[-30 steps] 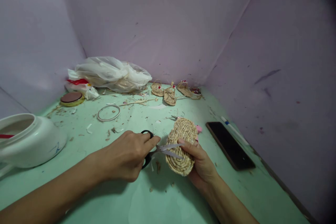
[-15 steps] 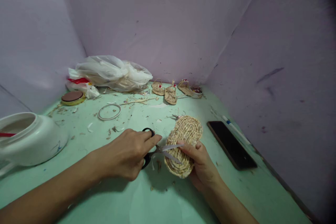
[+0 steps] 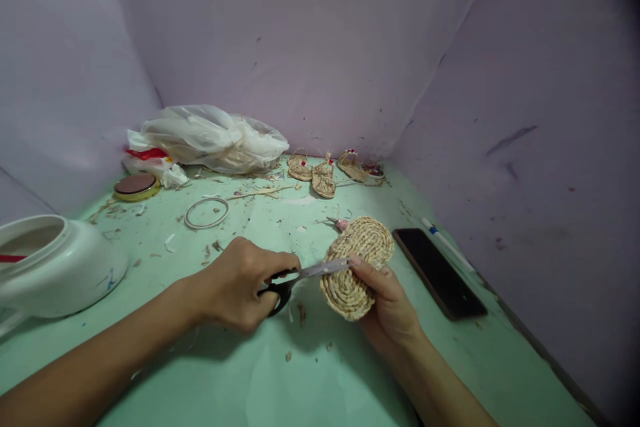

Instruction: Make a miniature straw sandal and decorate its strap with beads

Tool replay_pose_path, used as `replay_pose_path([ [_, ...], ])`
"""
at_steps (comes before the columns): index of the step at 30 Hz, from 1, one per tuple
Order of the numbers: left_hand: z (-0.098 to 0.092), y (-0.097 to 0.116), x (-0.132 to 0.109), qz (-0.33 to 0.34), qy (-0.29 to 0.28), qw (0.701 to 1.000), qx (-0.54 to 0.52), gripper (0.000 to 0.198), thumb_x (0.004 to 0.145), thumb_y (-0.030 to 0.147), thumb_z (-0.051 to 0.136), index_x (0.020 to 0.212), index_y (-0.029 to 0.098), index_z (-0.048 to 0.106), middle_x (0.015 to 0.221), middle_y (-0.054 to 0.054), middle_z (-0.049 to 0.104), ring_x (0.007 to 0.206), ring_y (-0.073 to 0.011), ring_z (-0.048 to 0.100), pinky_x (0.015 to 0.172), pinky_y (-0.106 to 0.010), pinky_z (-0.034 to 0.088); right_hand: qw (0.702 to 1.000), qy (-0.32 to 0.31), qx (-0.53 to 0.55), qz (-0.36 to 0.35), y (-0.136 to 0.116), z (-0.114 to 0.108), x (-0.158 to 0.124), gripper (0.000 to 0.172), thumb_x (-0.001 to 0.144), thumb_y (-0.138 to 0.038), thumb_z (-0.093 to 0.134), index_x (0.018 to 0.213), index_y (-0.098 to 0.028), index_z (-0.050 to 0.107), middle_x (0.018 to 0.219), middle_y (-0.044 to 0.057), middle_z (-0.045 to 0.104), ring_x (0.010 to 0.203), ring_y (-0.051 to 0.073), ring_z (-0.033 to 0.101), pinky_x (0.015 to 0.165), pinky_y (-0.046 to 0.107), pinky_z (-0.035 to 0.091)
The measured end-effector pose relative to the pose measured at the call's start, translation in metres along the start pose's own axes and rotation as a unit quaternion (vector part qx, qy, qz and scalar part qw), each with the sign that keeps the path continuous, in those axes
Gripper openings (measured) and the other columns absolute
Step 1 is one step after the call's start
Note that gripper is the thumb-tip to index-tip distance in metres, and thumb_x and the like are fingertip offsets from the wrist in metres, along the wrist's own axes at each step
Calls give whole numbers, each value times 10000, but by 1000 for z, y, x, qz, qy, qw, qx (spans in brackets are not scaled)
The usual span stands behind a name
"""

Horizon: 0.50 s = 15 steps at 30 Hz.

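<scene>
My left hand (image 3: 245, 283) is closed round the black handles of a pair of scissors (image 3: 320, 269). The blades are together and lie across the face of a woven straw sole (image 3: 367, 238), their tips by my right thumb. My right hand (image 3: 393, 300) grips that sole at its right edge, thumb on top and the other fingers mostly hidden beneath. Coiled and stitched in rows, the sole is held tilted above the table. Just behind it a small pointed tool with a pink handle (image 3: 342, 224) lies partly covered.
A phone (image 3: 440, 273) and a pen (image 3: 447, 243) lie at the right. Small straw sandals (image 3: 324, 180) stand at the back beside a plastic bag (image 3: 215, 137). At the left are a white pot (image 3: 95, 267), a round tin (image 3: 137, 187) and a ring (image 3: 207, 213). Scraps litter the green table (image 3: 280, 380).
The scissor blades have gone from spread to closed over the sole. My right hand has shifted the sole slightly right and up, baring more of the pink-handled tool.
</scene>
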<state>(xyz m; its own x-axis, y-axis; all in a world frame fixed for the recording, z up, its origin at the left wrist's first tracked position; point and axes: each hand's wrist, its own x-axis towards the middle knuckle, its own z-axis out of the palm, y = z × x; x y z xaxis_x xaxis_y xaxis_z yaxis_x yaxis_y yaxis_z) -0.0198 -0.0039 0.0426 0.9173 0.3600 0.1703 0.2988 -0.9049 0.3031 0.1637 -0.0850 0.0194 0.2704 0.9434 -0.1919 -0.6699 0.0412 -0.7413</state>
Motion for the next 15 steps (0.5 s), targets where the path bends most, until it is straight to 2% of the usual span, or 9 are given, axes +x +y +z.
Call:
replay_pose_path([
  [3,0,4,0,-33,8,998,43,322,612,188,461,920,191,554,659,-3,610,591,-179,560,560,-281,374,1000,8,-6,-3,1,0,1,242,582,-209,781,796,-144,692,746,39,721,616,162,654,587,261,552],
  [6,4,3,0,-25,35,994,96,423,586,220,456,997,167,541,779,-54,639,673,-223,577,609,-335,396,1000,5,-2,-6,1,1,1,248,586,-213,778,807,-158,681,776,31,717,634,165,656,609,278,556],
  [10,9,-1,0,19,69,984,163,464,623,211,455,1077,143,523,793,-71,624,682,-224,570,590,-342,396,1000,7,-3,-14,2,2,0,238,584,-201,778,798,-160,683,766,27,716,644,166,659,625,274,555],
  [15,10,-4,-1,39,61,975,209,522,659,155,447,1180,114,456,799,-74,623,677,-218,587,586,-339,422,1000,1,-17,1,4,1,-2,204,591,-220,774,760,-141,690,732,49,721,618,183,662,642,313,561],
])
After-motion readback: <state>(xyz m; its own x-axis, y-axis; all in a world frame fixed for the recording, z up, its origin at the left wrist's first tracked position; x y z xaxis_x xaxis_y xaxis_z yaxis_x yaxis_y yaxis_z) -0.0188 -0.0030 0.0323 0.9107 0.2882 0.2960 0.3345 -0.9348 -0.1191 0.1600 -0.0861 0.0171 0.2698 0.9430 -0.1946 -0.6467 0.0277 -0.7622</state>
